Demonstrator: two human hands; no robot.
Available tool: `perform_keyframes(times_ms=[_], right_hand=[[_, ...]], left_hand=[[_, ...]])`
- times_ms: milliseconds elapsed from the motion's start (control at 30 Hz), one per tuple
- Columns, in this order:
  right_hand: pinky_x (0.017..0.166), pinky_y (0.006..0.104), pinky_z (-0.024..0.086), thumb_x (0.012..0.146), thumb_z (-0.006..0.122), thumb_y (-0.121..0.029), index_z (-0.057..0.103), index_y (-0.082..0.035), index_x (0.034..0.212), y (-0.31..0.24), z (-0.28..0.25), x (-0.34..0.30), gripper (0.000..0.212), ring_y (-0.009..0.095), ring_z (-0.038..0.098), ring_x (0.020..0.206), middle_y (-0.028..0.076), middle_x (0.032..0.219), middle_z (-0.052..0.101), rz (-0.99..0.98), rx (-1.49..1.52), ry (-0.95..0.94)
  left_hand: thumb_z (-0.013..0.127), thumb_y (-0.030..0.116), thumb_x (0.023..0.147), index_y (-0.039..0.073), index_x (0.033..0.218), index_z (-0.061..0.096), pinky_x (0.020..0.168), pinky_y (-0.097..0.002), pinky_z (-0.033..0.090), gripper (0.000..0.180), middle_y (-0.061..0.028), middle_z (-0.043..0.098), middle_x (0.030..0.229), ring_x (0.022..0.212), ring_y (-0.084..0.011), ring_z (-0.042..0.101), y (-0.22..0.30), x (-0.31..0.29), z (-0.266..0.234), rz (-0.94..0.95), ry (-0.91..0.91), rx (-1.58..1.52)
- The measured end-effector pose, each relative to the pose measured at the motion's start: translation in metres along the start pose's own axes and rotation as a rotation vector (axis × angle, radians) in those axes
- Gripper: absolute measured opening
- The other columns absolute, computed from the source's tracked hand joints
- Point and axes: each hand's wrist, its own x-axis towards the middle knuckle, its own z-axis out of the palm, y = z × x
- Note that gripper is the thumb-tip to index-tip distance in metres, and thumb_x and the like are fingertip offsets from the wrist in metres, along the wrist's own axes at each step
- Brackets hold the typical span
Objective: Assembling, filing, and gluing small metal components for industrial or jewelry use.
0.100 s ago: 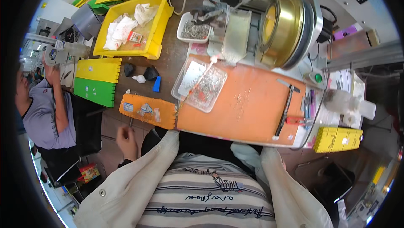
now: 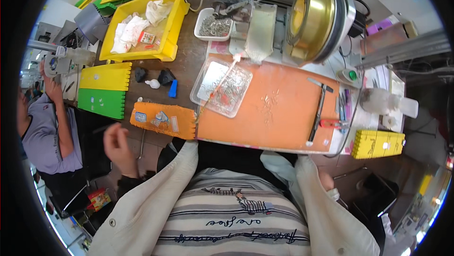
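Observation:
My left hand [image 2: 120, 151] is raised in the air to the left of my lap, off the front edge of the bench. Its fingers are curled and slightly blurred. A faint dark streak shows by the fingertips, but I cannot make out what it is. Nearest to this hand on the bench lies an orange board with a toothed edge [image 2: 163, 120]. My right hand [image 2: 325, 180] hangs low beside my right side, mostly behind the pale jacket; its fingers are hidden. A clear plastic tray of small metal pieces [image 2: 227, 107] sits on the orange mat [image 2: 283, 133].
A brass-coloured wheel machine [image 2: 307, 24] stands at the back right. A white tub of metal bits [image 2: 215, 25] and a yellow bin with cloths [image 2: 172, 43] are further left. A hacksaw-like tool [image 2: 319, 112] and red-handled pliers [image 2: 331, 123] lie right. Another person [image 2: 52, 128] sits at left.
My left hand has risen and moved left, away from the orange board. The view has shifted slightly, and a bit of my right hand has come out beside the jacket.

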Motion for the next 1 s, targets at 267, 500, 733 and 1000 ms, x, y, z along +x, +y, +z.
perform_keyframes(times_ms=[267,500,733,1000], right_hand=[[0.048,0.0345,0.043,0.084,0.070,-0.013,0.065,-0.007,0.074,-0.180,-0.180,-0.007,0.013,0.023,0.057,0.047,0.007,0.056,0.056,-0.562,0.205,0.448],[0.068,0.0395,0.052,0.085,0.066,-0.016,0.065,-0.008,0.096,-0.233,-0.162,0.101,0.014,0.029,0.065,0.082,0.010,0.091,0.065,-0.708,0.091,0.502],[0.071,0.0425,0.053,0.086,0.065,-0.021,0.064,-0.009,0.096,-0.233,-0.159,0.130,0.016,0.031,0.065,0.084,0.009,0.092,0.064,-0.661,-0.059,0.426],[0.066,0.0410,0.053,0.087,0.063,-0.021,0.061,-0.009,0.098,-0.231,-0.160,0.131,0.016,0.030,0.066,0.082,0.008,0.092,0.063,-0.660,-0.145,0.453]], left_hand=[[0.043,0.016,0.101,-0.003,0.105,0.054,0.068,-0.0297,0.040,0.022,-0.0086,0.054,0.079,0.070,-0.0162,0.049,0.175,0.053,0.065,0.158,-0.410,-1.174],[0.056,0.013,0.097,-0.003,0.100,0.064,0.068,-0.0243,0.046,0.018,-0.0045,0.063,0.078,0.070,-0.0107,0.059,0.205,0.029,0.135,-0.024,-0.887,-1.108],[0.055,0.012,0.097,-0.002,0.101,0.062,0.068,-0.0246,0.043,0.016,-0.0042,0.058,0.078,0.073,-0.0113,0.055,0.194,0.039,0.136,-0.115,-0.891,-0.962],[0.056,0.011,0.095,-0.001,0.098,0.063,0.070,-0.0240,0.045,0.014,-0.0029,0.061,0.078,0.073,-0.0096,0.057,0.203,0.037,0.156,-0.098,-1.019,-0.905]])
